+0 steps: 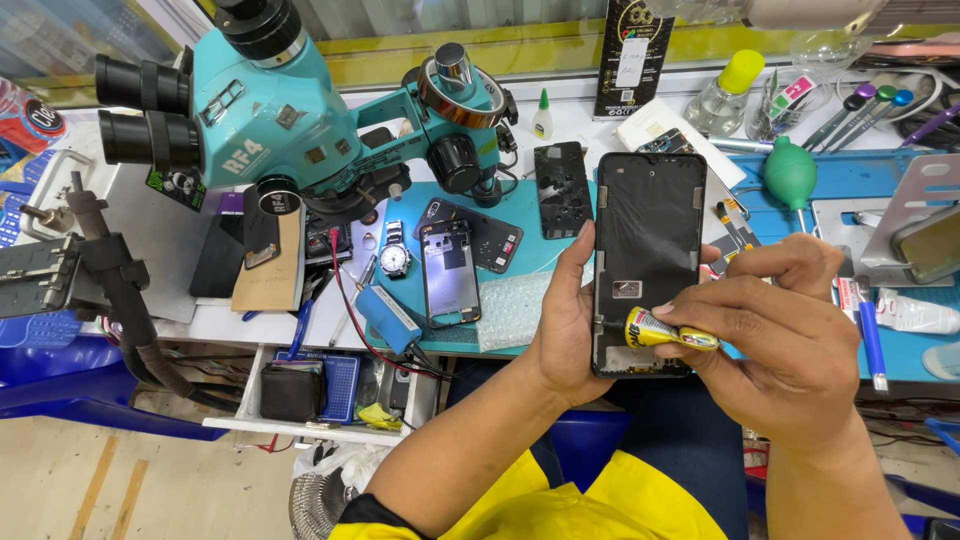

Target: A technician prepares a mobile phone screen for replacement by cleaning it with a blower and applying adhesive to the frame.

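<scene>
Left hand: our left hand (565,335) wraps the left edge of a phone frame (645,250), thumb up along the side, palm behind the lower corner, holding it upright and face-on above our lap.
Right hand: our right hand (790,335) pinches a small yellow glue tube (665,331), fingers closed tight round its body, the black nozzle aimed left at the lower inside of the frame.
Phone frame: black, open-backed, a pale patch low in its dark interior; it sits between both grips, the tube lying across its lower part.
Tip of the tube: at the frame's lower left inner edge, just beside the left palm; whether it touches we cannot tell.
Beyond the left grip: a second, silvery phone shell (449,272) lies flat on a teal mat (520,215), with a wristwatch (395,258) just left of it and a blue battery pack (389,318) nearer us.
Far from both grips: a teal microscope (260,105) stands over the bench at upper left.
Above the frame: a cracked black screen panel (562,188) rests on the mat.
Beyond the right grip: a green rubber air blower (790,174) and a clear bottle with a yellow cap (725,95).
</scene>
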